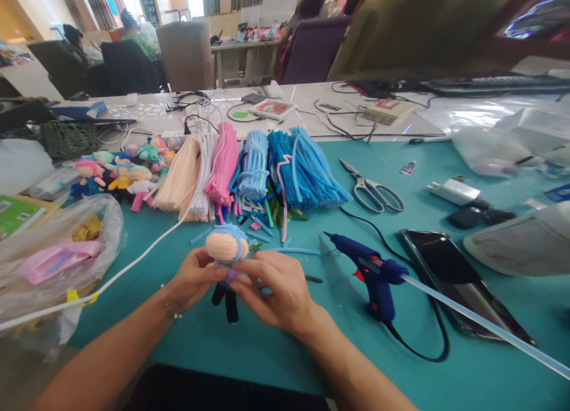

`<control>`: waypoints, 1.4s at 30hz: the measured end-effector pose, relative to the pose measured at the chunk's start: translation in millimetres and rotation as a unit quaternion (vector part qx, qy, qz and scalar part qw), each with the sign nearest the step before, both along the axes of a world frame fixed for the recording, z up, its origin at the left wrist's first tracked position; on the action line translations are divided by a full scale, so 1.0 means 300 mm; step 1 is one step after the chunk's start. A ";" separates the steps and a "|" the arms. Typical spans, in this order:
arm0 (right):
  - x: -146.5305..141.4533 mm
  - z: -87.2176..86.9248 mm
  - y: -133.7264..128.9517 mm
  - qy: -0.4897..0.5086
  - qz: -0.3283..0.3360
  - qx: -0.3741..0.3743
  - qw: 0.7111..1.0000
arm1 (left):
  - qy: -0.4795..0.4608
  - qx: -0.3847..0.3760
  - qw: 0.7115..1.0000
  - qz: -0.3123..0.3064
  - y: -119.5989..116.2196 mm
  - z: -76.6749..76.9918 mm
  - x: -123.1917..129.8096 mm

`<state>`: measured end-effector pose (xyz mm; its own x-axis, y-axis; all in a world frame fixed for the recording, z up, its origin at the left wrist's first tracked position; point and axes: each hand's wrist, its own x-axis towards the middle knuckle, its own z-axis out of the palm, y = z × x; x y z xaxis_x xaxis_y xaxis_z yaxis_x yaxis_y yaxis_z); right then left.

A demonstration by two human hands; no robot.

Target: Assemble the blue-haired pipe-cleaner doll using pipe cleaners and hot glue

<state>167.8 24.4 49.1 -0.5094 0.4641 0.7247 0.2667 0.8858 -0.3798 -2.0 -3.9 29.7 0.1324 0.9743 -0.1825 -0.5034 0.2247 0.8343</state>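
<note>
Between my two hands is a small pipe-cleaner doll (225, 247), held upright above the green mat. It has a peach head, blue strands round the top and side, a purple body and black legs that hang down. My left hand (193, 275) pinches the doll at its neck and body from the left. From the right, my right hand (281, 289) grips the body with thumb and fingers. Blue pipe-cleaner scraps (296, 251) lie just behind the hands. A dark blue glue gun (371, 271) with a long clear glue stick rests to the right of my right hand.
Bundled pipe cleaners (256, 167) in several colours stand behind the doll, with finished dolls (140, 170) left of them. Scissors (374, 188), a phone (461, 280) and a charger (456, 191) lie right. A plastic bag (109, 221) and white cable (146, 252) are left.
</note>
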 end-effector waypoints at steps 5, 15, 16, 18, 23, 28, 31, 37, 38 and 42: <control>-0.004 0.001 0.001 -0.007 0.003 0.002 1.000 | 0.004 0.001 1.000 -0.003 0.001 -0.003 -0.002; 0.009 0.010 -0.007 0.116 -0.004 -0.124 0.985 | -0.016 0.009 0.999 0.041 0.011 -0.018 -0.003; 0.008 0.011 -0.005 0.131 -0.013 -0.155 0.979 | -0.023 0.012 0.998 0.053 0.014 -0.020 -0.005; 0.001 0.014 0.000 0.137 -0.015 -0.216 0.967 | -0.034 0.018 0.997 0.069 0.019 -0.021 -0.009; -0.033 0.006 -0.005 0.095 0.027 -0.356 0.929 | -0.031 0.039 0.997 0.066 0.024 -0.024 -0.014; -0.050 -0.018 -0.022 0.125 -0.015 -0.317 0.940 | -0.027 0.035 0.997 0.069 0.026 -0.037 -0.005; -0.051 -0.030 -0.018 0.120 -0.051 -0.192 0.973 | -0.027 0.022 0.997 0.069 0.034 -0.032 0.009; -0.048 -0.058 0.004 0.030 -0.120 0.005 0.992 | -0.011 0.015 0.991 0.132 0.041 -0.022 0.039; -0.048 -0.061 0.006 0.013 -0.129 0.016 0.991 | -0.011 0.004 0.990 0.139 0.039 -0.022 0.041; -0.047 -0.069 0.010 -0.029 -0.145 0.041 0.988 | -0.028 -0.028 0.988 0.148 0.024 -0.021 0.041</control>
